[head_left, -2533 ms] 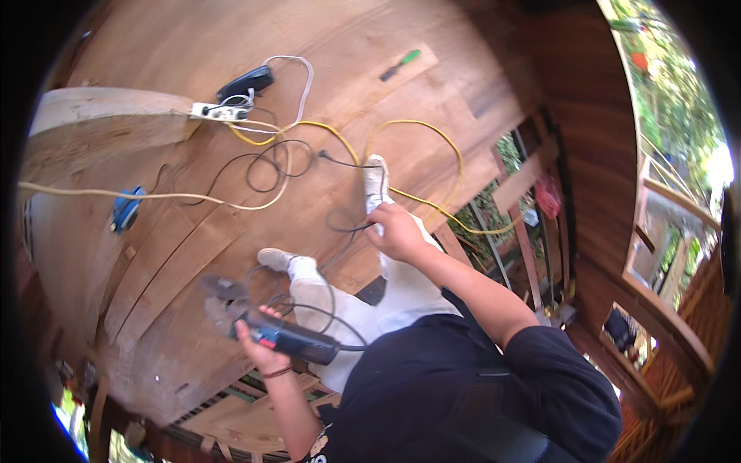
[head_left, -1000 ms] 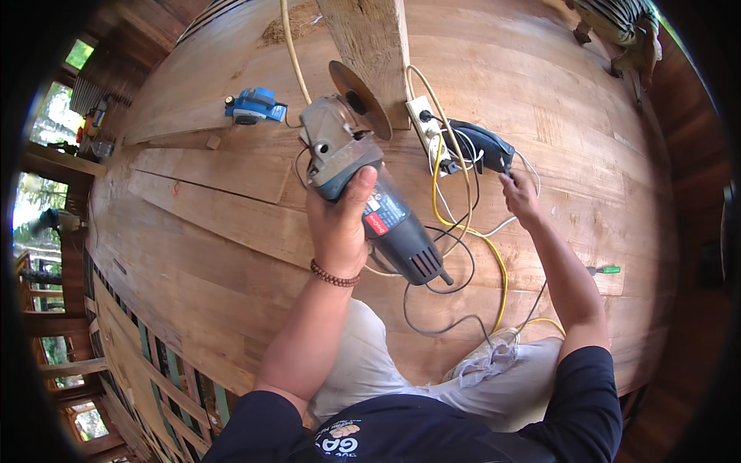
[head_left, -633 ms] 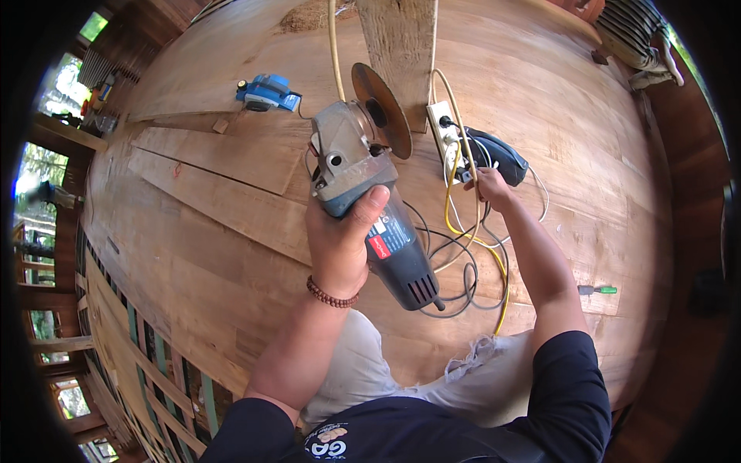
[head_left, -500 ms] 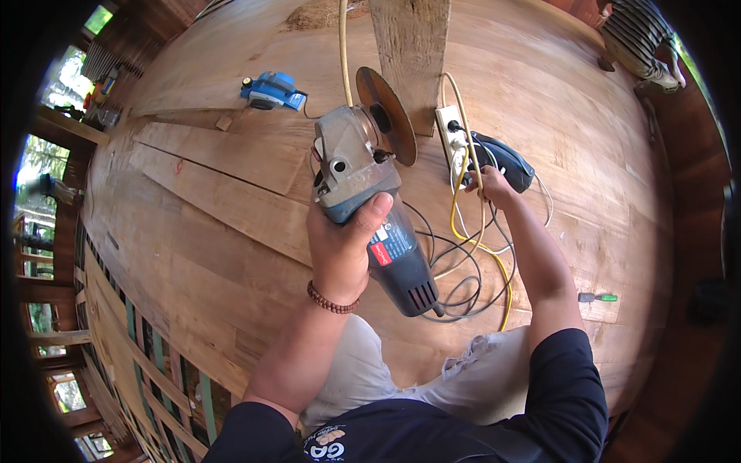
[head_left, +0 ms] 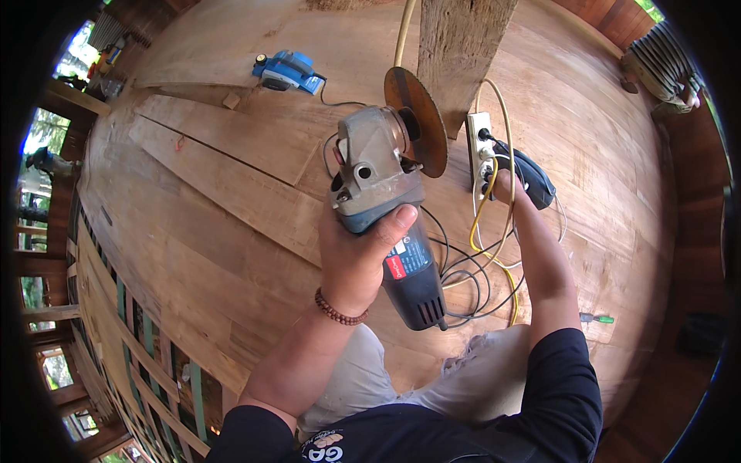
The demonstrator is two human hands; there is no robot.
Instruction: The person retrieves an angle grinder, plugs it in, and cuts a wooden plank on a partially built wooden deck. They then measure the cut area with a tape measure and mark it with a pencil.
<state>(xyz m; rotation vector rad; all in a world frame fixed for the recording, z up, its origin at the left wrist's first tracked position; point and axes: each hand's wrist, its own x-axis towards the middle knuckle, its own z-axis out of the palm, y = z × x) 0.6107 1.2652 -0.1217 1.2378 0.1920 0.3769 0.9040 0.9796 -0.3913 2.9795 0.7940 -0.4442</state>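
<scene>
The left hand [head_left: 356,258] wraps around the angle grinder [head_left: 384,179]. The white power strip [head_left: 475,145] lies nearer to the right hand [head_left: 505,187], its length running forward from this grip; whether that hand holds something, I cannot tell.

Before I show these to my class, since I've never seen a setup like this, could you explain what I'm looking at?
There is no machine arm here, just a person's two bare hands. The view comes from a wide fisheye camera worn on the head, the left of a pair, looking down; that is why straight edges bend near the rim. The left hand holds an angle grinder fitted with a round disc. The right hand is at the power strip; its fingertips are too hidden to tell what they grip. On the wooden floor lie a blue power planer and a green-handled tool.
</scene>
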